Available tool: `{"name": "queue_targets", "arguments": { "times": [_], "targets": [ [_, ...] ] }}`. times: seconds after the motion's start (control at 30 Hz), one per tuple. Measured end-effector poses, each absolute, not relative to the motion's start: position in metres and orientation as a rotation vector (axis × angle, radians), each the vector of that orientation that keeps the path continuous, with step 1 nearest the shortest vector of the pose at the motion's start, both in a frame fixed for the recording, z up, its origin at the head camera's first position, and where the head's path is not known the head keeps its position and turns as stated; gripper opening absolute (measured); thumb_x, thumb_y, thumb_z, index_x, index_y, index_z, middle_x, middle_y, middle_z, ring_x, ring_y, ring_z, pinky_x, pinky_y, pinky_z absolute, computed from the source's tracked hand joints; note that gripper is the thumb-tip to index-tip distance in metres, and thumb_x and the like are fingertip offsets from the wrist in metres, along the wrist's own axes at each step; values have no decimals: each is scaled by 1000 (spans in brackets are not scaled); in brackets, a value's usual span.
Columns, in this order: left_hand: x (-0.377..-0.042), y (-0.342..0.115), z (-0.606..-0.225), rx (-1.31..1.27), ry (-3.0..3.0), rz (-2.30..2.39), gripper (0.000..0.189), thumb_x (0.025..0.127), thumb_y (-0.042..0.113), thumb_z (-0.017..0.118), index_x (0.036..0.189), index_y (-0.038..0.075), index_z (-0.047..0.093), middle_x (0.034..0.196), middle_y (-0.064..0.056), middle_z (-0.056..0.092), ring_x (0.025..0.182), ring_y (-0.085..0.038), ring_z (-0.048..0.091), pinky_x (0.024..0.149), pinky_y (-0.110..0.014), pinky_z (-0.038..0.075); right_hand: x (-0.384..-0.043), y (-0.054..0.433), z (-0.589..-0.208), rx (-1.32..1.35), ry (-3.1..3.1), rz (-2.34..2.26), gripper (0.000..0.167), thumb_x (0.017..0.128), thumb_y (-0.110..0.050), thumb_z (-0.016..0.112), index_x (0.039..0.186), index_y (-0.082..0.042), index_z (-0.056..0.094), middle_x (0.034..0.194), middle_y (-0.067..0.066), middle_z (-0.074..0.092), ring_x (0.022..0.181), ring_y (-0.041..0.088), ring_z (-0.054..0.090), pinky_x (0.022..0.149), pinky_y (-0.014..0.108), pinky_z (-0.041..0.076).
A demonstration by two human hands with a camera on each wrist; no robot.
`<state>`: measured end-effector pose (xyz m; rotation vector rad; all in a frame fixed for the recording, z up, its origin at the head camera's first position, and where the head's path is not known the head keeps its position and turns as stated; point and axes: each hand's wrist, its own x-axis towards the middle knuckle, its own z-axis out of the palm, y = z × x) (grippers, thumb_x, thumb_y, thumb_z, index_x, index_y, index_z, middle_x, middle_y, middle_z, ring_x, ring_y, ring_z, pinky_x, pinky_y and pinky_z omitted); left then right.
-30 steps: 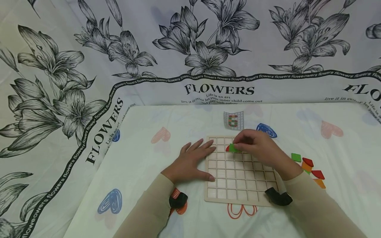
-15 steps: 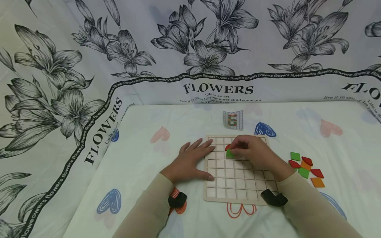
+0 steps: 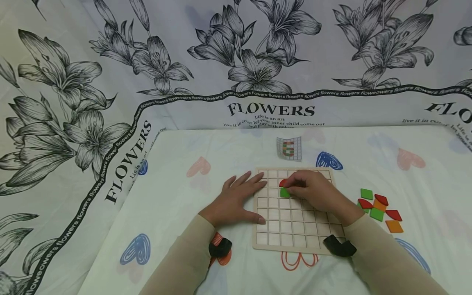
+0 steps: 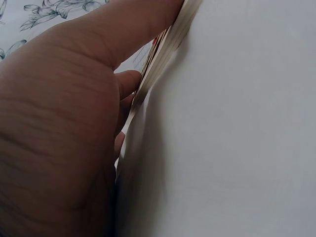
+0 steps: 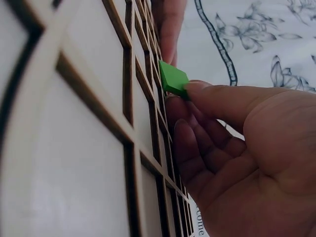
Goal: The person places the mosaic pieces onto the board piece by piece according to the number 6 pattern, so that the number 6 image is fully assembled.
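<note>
My right hand [image 3: 313,190] pinches a green square tile [image 5: 174,80] between thumb and fingers, over the upper part of the wooden grid board [image 3: 280,238]. In the right wrist view the tile tilts, one edge right at the grid's ribs. Just behind it, a red piece with a curved edge [image 3: 282,183] lies on the board, partly hidden by my fingers. My left hand [image 3: 234,200] lies spread at the board's left edge, fingertips and thumb resting on its frame. The left wrist view shows its palm beside the board's side [image 4: 170,47].
Several loose red, green and orange tiles [image 3: 377,214] lie on the cloth right of the board. Behind the board is a small card [image 3: 289,148] with a coloured grid pattern. The cloth [image 3: 177,213] is white with printed hearts.
My right hand has brought the green tile slightly left and toward me, from beside the red piece to the cell in front of it. The left hand stays put.
</note>
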<state>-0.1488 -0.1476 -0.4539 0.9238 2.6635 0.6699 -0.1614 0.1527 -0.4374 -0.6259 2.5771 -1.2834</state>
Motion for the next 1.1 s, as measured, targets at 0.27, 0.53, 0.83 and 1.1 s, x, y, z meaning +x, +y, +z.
{"name": "queue_targets", "arguments": {
  "times": [0.27,0.53,0.83,1.1],
  "targets": [
    [-149,-148,-455,927,2667,664,107,86,80,75,173,32,35,179,21,11,165,-16,1,127,-53,-1,-162,152,-441,-630,2598,-1276,14,103,-6,76,107,-18,82,110,-5,75,102,19,67,95,47,55],
    [-150,-148,-455,924,2662,663,108,85,81,75,173,33,34,178,23,10,165,-15,0,127,-54,-2,-162,152,-438,-632,2594,-1283,11,102,-7,77,108,-15,80,109,-4,75,101,20,66,95,49,54],
    [-150,-147,-455,923,2665,652,108,85,82,74,173,34,34,179,23,10,165,-14,-1,127,-52,-3,-160,152,-435,-615,2583,-1300,9,103,-8,77,108,-15,80,109,-4,74,100,20,65,94,48,54],
    [-151,-147,-456,923,2668,641,108,85,82,73,173,33,34,179,22,10,165,-14,0,127,-53,-1,-160,150,-436,-572,2594,-1309,7,103,-9,76,107,-15,79,109,-3,73,100,22,64,93,48,53]
  ]
}}
